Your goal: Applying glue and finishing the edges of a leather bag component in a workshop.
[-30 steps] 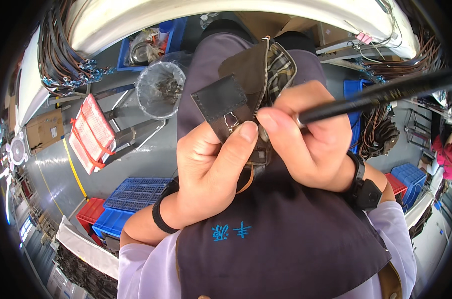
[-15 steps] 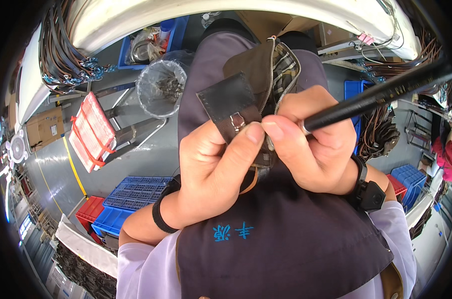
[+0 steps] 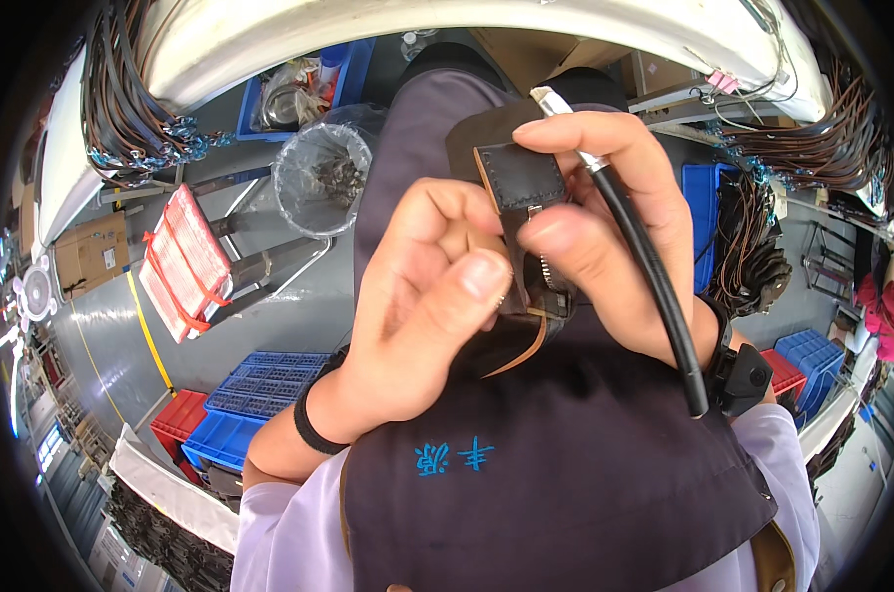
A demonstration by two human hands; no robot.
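Head view: plastic-lined bin [image 3: 291,197] stands leftward, right hand [image 3: 609,261] grips a tool [image 3: 657,271], touching a leather flap [image 3: 524,178], left hand's [image 3: 412,301] hold unclear.

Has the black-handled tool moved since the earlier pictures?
Yes: the black-handled tool has swung down and leftward; earlier it crossed the blue bin at right, now it passes left of it.

Bright in here, soft shadows. White bench edge [image 3: 215,44] nearly washed out, bowed by fisheye. Rim black. Right thumb [image 3: 557,235] slightly blurred.
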